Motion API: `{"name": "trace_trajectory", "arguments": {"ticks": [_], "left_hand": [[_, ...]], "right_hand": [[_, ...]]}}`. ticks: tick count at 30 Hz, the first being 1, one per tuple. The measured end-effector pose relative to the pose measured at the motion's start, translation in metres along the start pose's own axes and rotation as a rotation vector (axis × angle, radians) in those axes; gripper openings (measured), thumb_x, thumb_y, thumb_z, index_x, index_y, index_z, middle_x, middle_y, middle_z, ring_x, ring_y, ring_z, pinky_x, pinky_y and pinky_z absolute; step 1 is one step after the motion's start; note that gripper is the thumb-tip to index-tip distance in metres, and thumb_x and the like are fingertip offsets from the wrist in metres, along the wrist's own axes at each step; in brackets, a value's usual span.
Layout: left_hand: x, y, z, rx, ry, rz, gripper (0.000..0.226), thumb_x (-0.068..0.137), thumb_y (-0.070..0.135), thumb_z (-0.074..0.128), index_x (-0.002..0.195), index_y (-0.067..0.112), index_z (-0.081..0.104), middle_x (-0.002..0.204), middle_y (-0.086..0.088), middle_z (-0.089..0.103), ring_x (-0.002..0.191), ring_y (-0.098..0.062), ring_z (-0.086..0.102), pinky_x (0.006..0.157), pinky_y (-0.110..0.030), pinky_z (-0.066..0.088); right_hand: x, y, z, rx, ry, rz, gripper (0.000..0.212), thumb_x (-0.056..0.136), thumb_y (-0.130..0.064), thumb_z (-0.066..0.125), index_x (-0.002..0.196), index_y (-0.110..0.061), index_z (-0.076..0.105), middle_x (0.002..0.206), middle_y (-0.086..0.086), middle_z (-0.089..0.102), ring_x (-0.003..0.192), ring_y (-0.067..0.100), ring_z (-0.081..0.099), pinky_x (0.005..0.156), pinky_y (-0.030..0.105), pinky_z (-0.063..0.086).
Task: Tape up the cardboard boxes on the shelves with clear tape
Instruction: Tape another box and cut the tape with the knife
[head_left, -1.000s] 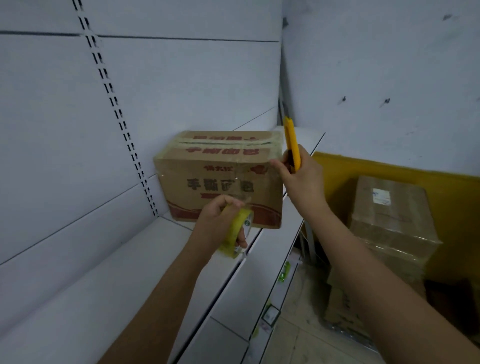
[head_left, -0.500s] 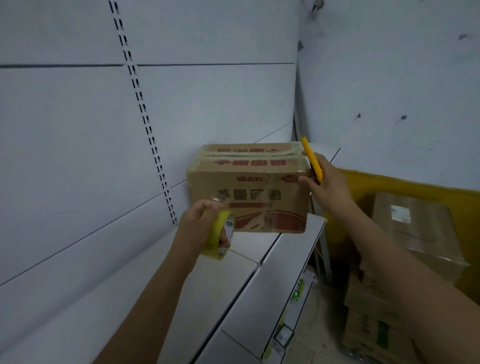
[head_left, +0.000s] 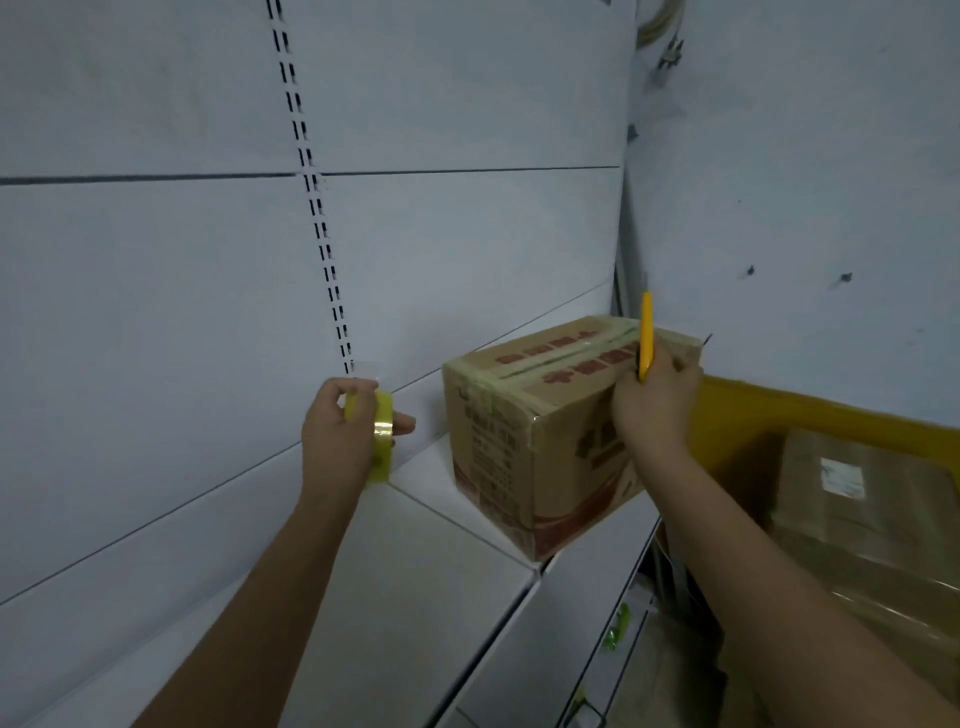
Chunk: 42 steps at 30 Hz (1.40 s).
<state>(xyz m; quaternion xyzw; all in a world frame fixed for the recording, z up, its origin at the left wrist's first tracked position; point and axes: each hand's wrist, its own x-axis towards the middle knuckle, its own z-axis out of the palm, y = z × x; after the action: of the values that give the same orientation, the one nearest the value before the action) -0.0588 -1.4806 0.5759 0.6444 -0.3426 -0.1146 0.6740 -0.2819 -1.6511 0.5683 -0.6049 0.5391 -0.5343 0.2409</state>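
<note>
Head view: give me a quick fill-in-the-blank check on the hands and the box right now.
1. The left hand holds a roll of ____.
2. The right hand grips a ____ utility knife.
3. The cardboard box stands on the white ____.
4. The knife points ____.

Missing words: tape; yellow; shelf; upward

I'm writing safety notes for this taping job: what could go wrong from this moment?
1. The right hand grips a yellow utility knife pointing up while resting against the cardboard box; a slip could nick the box, its tape or the hand.
2. The box's near corner sits at the front edge of the white shelf, turned at an angle; a push might tip it off.
3. The left hand holds the tape roll away from the box; a loose end could stick back onto the roll.
</note>
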Motion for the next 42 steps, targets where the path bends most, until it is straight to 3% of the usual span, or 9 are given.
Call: {"name": "trace_trajectory", "arguments": {"ticks": [6, 10, 17, 22, 25, 28, 32, 38, 42], "left_hand": [[0.031, -0.015, 0.022, 0.139, 0.012, 0.06, 0.015, 0.097, 0.041, 0.049, 0.096, 0.027, 0.055, 0.086, 0.008, 0.077, 0.095, -0.013, 0.07, 0.086, -0.04, 0.055], [0.052, -0.031, 0.029, 0.159, 0.038, 0.063, 0.027, 0.089, 0.062, 0.042, 0.096, 0.038, 0.051, 0.1, 0.004, 0.073, 0.094, -0.017, 0.068, 0.082, -0.047, 0.058], [0.02, -0.01, 0.03, 0.131, -0.047, 0.01, 0.016, 0.098, 0.036, 0.058, 0.088, 0.024, 0.06, 0.089, 0.003, 0.066, 0.079, -0.017, 0.064, 0.07, -0.034, 0.053], [0.004, 0.004, 0.015, 0.041, -0.234, -0.014, 0.015, 0.097, 0.031, 0.06, 0.091, 0.018, 0.061, 0.088, -0.013, 0.076, 0.08, -0.033, 0.075, 0.07, -0.043, 0.061], [0.001, 0.031, 0.0, 0.027, -0.303, 0.045, 0.013, 0.102, 0.015, 0.054, 0.096, 0.004, 0.056, 0.078, -0.02, 0.074, 0.063, -0.036, 0.071, 0.054, -0.034, 0.057], [-0.001, 0.061, -0.014, 0.178, -0.402, 0.143, 0.013, 0.101, 0.02, 0.057, 0.096, 0.008, 0.06, 0.069, -0.019, 0.07, 0.049, -0.03, 0.064, 0.049, -0.033, 0.053], [-0.014, 0.097, -0.012, 0.305, -0.622, 0.183, 0.014, 0.101, 0.023, 0.058, 0.097, 0.011, 0.063, 0.068, -0.015, 0.07, 0.049, -0.026, 0.066, 0.045, -0.029, 0.051], [-0.023, 0.11, -0.002, 0.446, -0.808, 0.189, 0.009, 0.095, 0.026, 0.066, 0.103, 0.021, 0.064, 0.062, -0.002, 0.07, 0.047, -0.013, 0.064, 0.049, -0.026, 0.053], [-0.019, 0.116, 0.006, 0.531, -0.881, 0.288, 0.046, 0.083, 0.03, 0.079, 0.113, 0.051, 0.052, 0.086, 0.0, 0.074, 0.066, -0.015, 0.071, 0.057, -0.018, 0.056]], "right_hand": [[0.014, -0.004, 0.008, -0.093, -0.245, -0.099, 0.017, 0.102, -0.019, 0.047, 0.086, -0.014, 0.044, 0.069, 0.003, 0.042, 0.063, 0.023, 0.044, 0.05, 0.028, 0.027], [0.028, 0.0, 0.004, -0.062, -0.343, -0.089, 0.023, 0.102, -0.021, 0.048, 0.079, -0.021, 0.044, 0.07, 0.006, 0.045, 0.058, 0.019, 0.04, 0.053, 0.029, 0.032], [0.074, -0.007, 0.015, 0.166, -0.641, 0.038, 0.027, 0.102, -0.017, 0.051, 0.126, -0.027, 0.056, 0.109, 0.012, 0.063, 0.085, 0.027, 0.061, 0.067, 0.033, 0.052], [0.079, -0.034, 0.014, -0.25, -0.431, -0.281, 0.036, 0.096, -0.005, 0.047, 0.125, -0.019, 0.061, 0.126, 0.012, 0.06, 0.094, 0.024, 0.057, 0.076, 0.029, 0.043], [0.047, -0.062, -0.003, 0.026, -0.277, -0.286, 0.023, 0.094, -0.003, 0.05, 0.1, -0.017, 0.067, 0.095, 0.002, 0.065, 0.082, 0.02, 0.061, 0.069, 0.028, 0.045], [0.0, -0.096, -0.019, 0.308, -0.59, -0.136, 0.009, 0.092, -0.02, 0.067, 0.1, -0.018, 0.07, 0.067, -0.007, 0.056, 0.054, 0.008, 0.051, 0.052, 0.021, 0.043], [-0.045, -0.125, -0.023, 0.321, -0.837, -0.162, 0.038, 0.075, -0.056, 0.078, 0.098, -0.027, 0.074, 0.064, -0.004, 0.061, 0.055, 0.01, 0.053, 0.054, 0.023, 0.044], [-0.059, -0.114, -0.034, 0.216, -0.642, -0.228, 0.024, 0.079, -0.038, 0.081, 0.071, -0.019, 0.069, 0.046, -0.01, 0.056, 0.039, 0.002, 0.045, 0.042, 0.018, 0.036], [-0.055, -0.101, -0.045, 0.224, -0.619, -0.173, 0.021, 0.083, -0.028, 0.08, 0.077, -0.009, 0.071, 0.049, -0.012, 0.06, 0.041, -0.003, 0.051, 0.044, 0.011, 0.037]]}}
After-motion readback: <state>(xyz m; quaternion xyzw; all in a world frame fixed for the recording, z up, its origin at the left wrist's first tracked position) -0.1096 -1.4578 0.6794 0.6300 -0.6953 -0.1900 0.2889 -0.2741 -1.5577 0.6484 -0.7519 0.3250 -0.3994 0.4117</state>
